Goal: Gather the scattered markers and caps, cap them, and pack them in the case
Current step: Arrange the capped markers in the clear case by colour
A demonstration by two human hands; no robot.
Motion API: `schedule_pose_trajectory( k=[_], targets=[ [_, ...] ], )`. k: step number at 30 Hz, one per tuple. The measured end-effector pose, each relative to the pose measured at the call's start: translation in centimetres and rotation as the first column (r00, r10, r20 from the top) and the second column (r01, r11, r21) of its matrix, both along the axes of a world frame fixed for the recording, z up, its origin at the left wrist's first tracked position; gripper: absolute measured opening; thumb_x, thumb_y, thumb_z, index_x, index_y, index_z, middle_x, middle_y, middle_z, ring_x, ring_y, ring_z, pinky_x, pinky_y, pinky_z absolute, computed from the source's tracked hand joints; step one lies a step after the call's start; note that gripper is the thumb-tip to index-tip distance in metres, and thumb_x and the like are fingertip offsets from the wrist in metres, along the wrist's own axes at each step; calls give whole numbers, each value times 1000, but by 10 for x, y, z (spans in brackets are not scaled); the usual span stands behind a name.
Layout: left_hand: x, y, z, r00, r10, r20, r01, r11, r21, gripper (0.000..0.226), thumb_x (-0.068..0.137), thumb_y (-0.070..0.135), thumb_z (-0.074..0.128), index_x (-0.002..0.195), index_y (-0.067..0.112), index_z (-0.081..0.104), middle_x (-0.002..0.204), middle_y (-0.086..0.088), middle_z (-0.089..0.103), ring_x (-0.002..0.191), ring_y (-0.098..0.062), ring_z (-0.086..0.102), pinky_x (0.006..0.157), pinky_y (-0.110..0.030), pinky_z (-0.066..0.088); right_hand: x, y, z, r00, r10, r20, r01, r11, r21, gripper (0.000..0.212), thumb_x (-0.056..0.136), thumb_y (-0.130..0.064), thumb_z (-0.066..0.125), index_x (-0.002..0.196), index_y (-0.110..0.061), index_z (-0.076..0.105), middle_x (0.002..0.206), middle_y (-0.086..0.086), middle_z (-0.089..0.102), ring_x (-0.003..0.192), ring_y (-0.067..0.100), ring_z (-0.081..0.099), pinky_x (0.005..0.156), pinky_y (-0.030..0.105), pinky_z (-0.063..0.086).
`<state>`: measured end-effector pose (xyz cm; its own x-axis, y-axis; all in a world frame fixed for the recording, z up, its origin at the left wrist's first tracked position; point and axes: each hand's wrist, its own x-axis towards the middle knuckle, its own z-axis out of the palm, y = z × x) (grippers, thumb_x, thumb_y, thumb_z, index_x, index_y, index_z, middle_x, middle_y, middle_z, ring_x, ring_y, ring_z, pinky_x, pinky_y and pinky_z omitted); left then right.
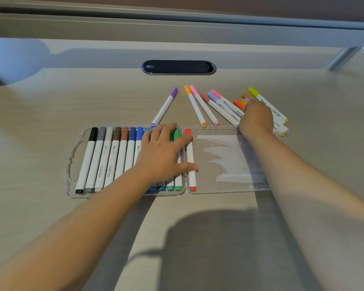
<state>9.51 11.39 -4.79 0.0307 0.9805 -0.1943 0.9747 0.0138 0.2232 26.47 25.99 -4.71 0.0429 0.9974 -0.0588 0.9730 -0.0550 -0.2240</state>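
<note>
A clear plastic case (76,160) lies open on the desk, its left half filled with several capped markers from black (86,160) to green. My left hand (164,152) rests flat with spread fingers on the blue and green markers. A red marker (190,162) lies at the left edge of the case's clear lid (229,185). Behind the lid, a loose pile of capped markers (221,106) is scattered, with a purple one (165,107) apart to the left. My right hand (255,120) reaches into the pile, fingers curled over markers there; what it grips is hidden.
A dark oval cable port (179,67) sits in the desk behind the markers. A raised grey shelf (177,28) runs along the back, with a metal leg (343,57) at far right. Bare desk surface lies in front of the case.
</note>
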Motion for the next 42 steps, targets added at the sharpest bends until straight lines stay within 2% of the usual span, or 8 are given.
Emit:
schedule_pose_trajectory(
  k=[6, 10, 18, 23, 27, 30, 35, 42],
  targets=[
    [0, -1, 0, 1000, 4, -2, -4, 1000, 5, 77, 79, 67, 44, 145, 41, 15, 155, 2, 7, 143, -23, 3, 116, -41, 3, 3, 4, 9, 998, 44, -42, -45, 999, -20, 33, 90, 2, 47, 122, 0, 55, 142, 10, 46, 122, 31, 49, 89, 34, 42],
    [1, -4, 2, 1000, -21, -8, 21, 999, -31, 77, 79, 67, 44, 145, 41, 13, 155, 3, 5, 143, -23, 2, 117, -41, 3, 6, 4, 11, 998, 22, -62, -18, 998, 60, 34, 92, -1, 48, 125, -3, 53, 128, 20, 48, 119, 35, 46, 87, 38, 41],
    [15, -8, 6, 1000, -24, -20, 23, 998, -64, 77, 80, 66, 43, 145, 40, 11, 155, 3, 4, 143, -24, 2, 117, -42, 3, 12, 7, 14, 999, -30, -25, 25, 988, -153, 49, 87, -3, 59, 134, -3, 46, 137, 16, 50, 124, 33, 47, 102, 37, 38],
    [19, -15, 5, 999, -27, -24, 25, 998, -64, 77, 80, 67, 41, 146, 40, 10, 156, 4, 3, 143, -23, 0, 117, -41, 2, 11, -2, 24, 1000, 4, 18, 0, 980, -199, 58, 87, 1, 56, 141, -9, 37, 142, 14, 45, 125, 33, 48, 97, 38, 40],
    [18, -19, 7, 999, -26, 30, 28, 997, -69, 77, 81, 65, 44, 146, 37, 13, 155, 3, 6, 143, -23, 3, 117, -41, 4, 7, -14, 36, 994, 77, -72, -74, 996, 44, 30, 89, -1, 49, 118, -3, 54, 114, 16, 61, 107, 35, 56, 74, 34, 39],
    [12, -21, 14, 971, 89, 221, -80, 996, -50, 69, 85, 51, 53, 144, 28, 26, 152, -1, 17, 141, -21, 10, 116, -36, 12, -1, -28, 48, 932, 167, -323, -121, 980, 158, 25, 91, -7, 49, 117, -7, 52, 97, 3, 53, 89, 22, 52, 71, 28, 34],
    [1, -30, 25, 972, 127, 197, -122, 992, -38, 59, 89, 39, 53, 142, 24, 32, 151, -3, 22, 141, -22, 13, 115, -37, 15, -21, -68, 62, 711, 78, -699, -209, 972, -103, 67, 85, 7, 56, 139, -22, 32, 76, -7, 45, 69, 8, 50, 61, 25, 49],
    [-11, -42, 38, 991, 58, 123, -52, 997, -52, 56, 90, 40, 51, 141, 25, 32, 151, -3, 24, 140, -23, 17, 114, -39, 16, -24, -106, 61, 791, 20, -611, -307, 877, -369, 56, 84, 8, 54, 131, -19, 40, 80, 0, 44, 71, 16, 52, 59, 24, 50]
  ],
)
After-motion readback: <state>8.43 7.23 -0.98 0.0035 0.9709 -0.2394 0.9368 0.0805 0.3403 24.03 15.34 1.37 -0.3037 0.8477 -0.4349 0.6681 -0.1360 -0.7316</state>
